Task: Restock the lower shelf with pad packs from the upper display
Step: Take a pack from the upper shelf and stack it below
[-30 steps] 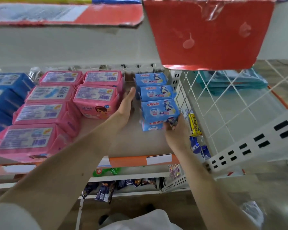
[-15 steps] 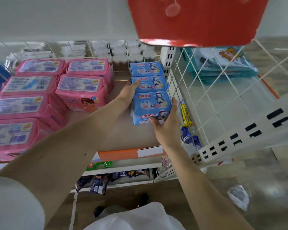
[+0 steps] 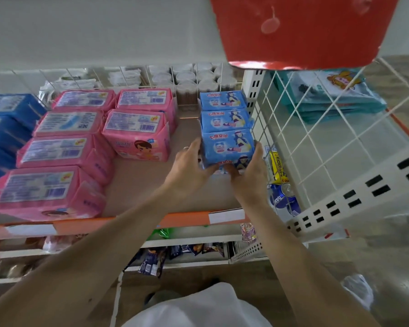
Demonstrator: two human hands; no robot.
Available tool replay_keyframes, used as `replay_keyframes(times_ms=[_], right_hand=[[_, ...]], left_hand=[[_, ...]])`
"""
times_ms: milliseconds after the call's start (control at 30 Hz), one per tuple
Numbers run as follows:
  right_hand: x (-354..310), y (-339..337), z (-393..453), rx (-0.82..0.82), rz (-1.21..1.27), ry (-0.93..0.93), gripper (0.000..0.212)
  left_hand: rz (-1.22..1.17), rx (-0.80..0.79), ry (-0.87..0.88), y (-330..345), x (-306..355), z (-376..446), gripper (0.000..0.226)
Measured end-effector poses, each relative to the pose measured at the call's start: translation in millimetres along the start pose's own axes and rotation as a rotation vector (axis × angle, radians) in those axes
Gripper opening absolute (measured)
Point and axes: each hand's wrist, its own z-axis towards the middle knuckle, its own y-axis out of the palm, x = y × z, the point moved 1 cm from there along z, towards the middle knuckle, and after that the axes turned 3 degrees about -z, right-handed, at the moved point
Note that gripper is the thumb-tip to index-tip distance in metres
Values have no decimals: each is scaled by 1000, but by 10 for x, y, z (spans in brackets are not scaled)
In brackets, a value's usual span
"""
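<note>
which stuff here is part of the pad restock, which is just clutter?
Job: front blue pack, held between left hand and right hand; two blue packs behind; shelf.

Clutter: pink packs, red sign, wire divider, teal packs, snacks below.

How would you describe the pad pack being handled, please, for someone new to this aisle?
On the orange-edged shelf, find the blue pad packs beside the white wire grid. It is the front blue pack, nearest the edge, the only one with the left hand and right hand on it.
</note>
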Motion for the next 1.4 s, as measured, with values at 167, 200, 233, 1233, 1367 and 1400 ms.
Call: replay_keyframes(times_ms=[167,200,233,1233,1367,1400], right_hand=[[1,-2,100,-13,-25,-5,77],[-3,1,130,-15,-37,-8,74],[0,8,151,-17,-46,-9,72],[-1589,127,-2165,125,-467,-428,76],[-1843,73,-2608,101,-468,-457,80],[-1909,57,-2692,84,-459,-454,79]], left_hand=[[55,15,-9,55,-70,124,70],[47,20,-18,65,-93,138,71],[40,27,-29,69,-104,151,72],[290,170,201,-1928,-192,-2316,87],[315,223,279,-2234,-118,-2693,83],[322,232,295,-2301,-94,-2771,83]])
